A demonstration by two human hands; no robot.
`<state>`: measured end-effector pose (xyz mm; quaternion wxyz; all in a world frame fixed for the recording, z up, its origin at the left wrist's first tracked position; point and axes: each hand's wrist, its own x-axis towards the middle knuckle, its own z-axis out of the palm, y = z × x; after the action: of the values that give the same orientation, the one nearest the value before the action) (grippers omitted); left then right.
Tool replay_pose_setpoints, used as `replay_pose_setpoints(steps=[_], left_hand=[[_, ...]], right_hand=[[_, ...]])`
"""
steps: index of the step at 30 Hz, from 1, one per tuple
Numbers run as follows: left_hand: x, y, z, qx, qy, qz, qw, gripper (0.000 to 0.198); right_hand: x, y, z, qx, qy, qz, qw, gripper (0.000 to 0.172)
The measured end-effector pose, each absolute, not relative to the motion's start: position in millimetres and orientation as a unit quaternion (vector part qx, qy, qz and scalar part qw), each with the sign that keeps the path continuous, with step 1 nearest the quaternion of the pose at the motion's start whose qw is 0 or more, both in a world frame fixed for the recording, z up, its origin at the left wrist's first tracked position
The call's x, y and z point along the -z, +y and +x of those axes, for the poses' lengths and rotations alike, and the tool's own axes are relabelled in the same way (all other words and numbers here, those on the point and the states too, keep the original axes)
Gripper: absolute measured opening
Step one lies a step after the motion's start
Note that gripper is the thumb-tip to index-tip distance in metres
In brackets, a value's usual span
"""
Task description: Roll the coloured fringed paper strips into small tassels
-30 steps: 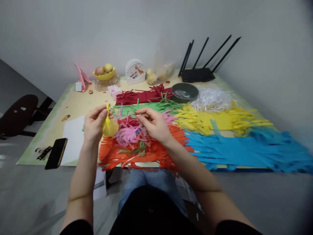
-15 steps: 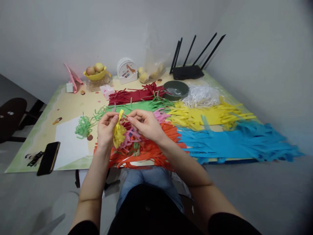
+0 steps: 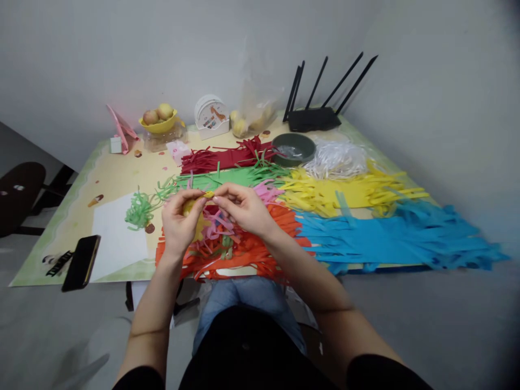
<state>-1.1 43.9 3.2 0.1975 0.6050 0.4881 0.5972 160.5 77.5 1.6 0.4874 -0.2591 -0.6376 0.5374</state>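
Above the table's front part, my left hand (image 3: 177,223) pinches a yellow paper tassel (image 3: 208,194), its fringe partly hidden behind my fingers. My right hand (image 3: 246,210) meets it from the other side, thumb and fingertips closed on the tassel's top end. Whether a thread is also between those fingertips I cannot tell. Beneath both hands lie orange fringed paper (image 3: 260,252) and a loose heap of pink strips (image 3: 217,225). Green fringed paper (image 3: 235,176) and dark red fringed paper (image 3: 229,156) stretch out beyond them.
To the right lie yellow fringed paper (image 3: 341,192), blue fringed paper (image 3: 374,238) and white strips (image 3: 337,158) beside a dark green bowl (image 3: 293,149). A black router (image 3: 312,119) stands behind. Leftward are a green tassel (image 3: 138,210), white sheet (image 3: 119,238) and phone (image 3: 81,264).
The yellow tassel's top loop, upright before, is now bent over to the right between my fingertips. My left hand has turned slightly, hiding more of the fringe; my right hand has barely moved.
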Motion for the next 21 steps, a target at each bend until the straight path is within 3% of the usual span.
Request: replay_pose_setpoints(steps=[5, 8, 12, 15, 18, 21], left_hand=[[-2.7, 40.2, 0.1, -0.569, 0.484, 0.660, 0.086, 0.008], [-3.7, 39.2, -0.3, -0.560, 0.462, 0.681, 0.096, 0.006], [-5.7, 38.8, -2.8, -0.535, 0.450, 0.705, 0.120, 0.005], [-2.2, 37.6, -3.2, -0.512, 0.448, 0.724, 0.111, 0.006], [5.3, 35.0, 0.1, -0.498, 0.482, 0.715, 0.096, 0.005], [11.9, 32.8, 6.1, -0.473, 0.518, 0.707, 0.089, 0.012]], right_hand=[[-0.6, 74.7, 159.7, -0.534, -0.630, -0.272, 0.494, 0.031], [0.6, 74.0, 158.4, -0.574, -0.598, -0.264, 0.493, 0.029], [1.4, 79.5, 161.2, -0.643, -0.585, -0.222, 0.441, 0.044], [2.1, 84.3, 167.2, -0.656, -0.599, -0.234, 0.395, 0.039], [3.2, 83.8, 170.5, -0.605, -0.646, -0.262, 0.384, 0.030], [4.4, 80.8, 166.8, -0.458, -0.682, -0.302, 0.484, 0.020]])
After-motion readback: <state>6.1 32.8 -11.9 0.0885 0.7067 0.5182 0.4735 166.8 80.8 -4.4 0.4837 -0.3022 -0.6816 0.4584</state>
